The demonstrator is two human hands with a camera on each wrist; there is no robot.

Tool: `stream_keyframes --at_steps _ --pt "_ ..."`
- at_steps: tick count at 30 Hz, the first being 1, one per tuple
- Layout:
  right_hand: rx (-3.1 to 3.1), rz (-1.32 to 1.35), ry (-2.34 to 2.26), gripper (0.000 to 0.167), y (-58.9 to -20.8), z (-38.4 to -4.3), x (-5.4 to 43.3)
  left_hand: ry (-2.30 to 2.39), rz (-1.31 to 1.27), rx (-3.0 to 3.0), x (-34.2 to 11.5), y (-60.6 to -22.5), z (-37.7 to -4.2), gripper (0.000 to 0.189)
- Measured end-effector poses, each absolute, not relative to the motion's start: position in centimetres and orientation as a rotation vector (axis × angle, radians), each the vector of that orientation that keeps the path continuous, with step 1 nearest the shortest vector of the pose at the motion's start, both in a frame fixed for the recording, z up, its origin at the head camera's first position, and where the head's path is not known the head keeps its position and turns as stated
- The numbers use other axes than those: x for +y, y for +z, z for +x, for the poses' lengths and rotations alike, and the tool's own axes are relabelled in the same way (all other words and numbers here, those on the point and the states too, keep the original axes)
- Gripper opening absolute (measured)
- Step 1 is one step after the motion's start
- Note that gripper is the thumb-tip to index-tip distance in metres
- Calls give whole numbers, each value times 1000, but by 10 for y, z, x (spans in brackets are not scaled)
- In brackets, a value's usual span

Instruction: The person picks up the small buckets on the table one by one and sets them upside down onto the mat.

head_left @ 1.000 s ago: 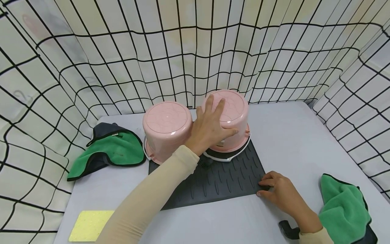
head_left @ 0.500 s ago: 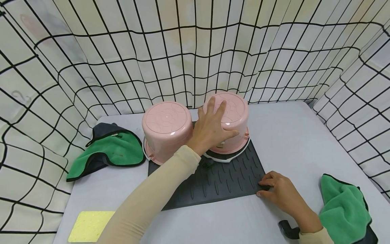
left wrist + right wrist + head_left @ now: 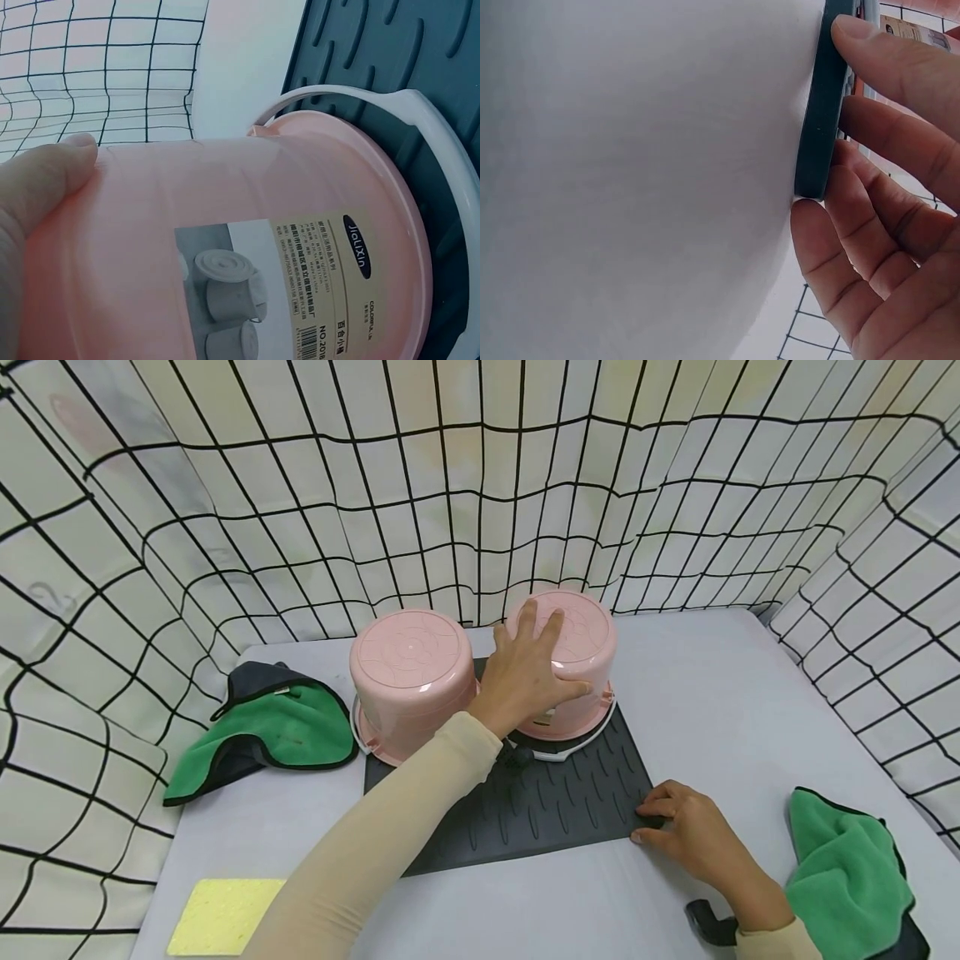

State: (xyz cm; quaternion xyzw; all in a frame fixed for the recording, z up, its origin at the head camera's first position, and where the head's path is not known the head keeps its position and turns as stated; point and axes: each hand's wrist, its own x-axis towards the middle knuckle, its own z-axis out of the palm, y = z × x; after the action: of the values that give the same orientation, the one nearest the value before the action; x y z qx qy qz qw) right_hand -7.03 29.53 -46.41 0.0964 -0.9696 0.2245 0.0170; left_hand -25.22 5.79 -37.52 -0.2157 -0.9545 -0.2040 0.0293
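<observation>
Two pink plastic buckets stand upside down at the back of a dark grey ridged mat [image 3: 540, 818]. My left hand [image 3: 525, 677] spans the right-hand bucket [image 3: 588, 631], fingers spread over its base and thumb along its side. In the left wrist view that bucket's printed label [image 3: 300, 292] and white handle [image 3: 442, 150] show, with the thumb against the wall. The left-hand bucket [image 3: 408, 693] stands beside it, partly behind my wrist. At the mat's front right corner, my right hand [image 3: 693, 835] pinches the edge; the right wrist view has thumb and fingertips on the mat's edge [image 3: 819, 112].
Green cloths with dark backing lie on the left [image 3: 300, 727] and right [image 3: 847, 868] of the white table [image 3: 705, 693]. A yellow sponge sheet [image 3: 221, 914] lies at the front left. Black wire mesh [image 3: 480, 485] encloses the back and sides.
My left hand has moved the right-hand bucket slightly toward me and to the right. The right hand stays at the mat's corner.
</observation>
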Motion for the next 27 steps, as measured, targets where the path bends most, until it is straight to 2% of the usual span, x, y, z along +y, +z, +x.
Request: stream_keyframes --at_steps 27 --pt "-3066 260 741 28 -461 -71 294 -574 -672 -2972 61 -372 -255 113"
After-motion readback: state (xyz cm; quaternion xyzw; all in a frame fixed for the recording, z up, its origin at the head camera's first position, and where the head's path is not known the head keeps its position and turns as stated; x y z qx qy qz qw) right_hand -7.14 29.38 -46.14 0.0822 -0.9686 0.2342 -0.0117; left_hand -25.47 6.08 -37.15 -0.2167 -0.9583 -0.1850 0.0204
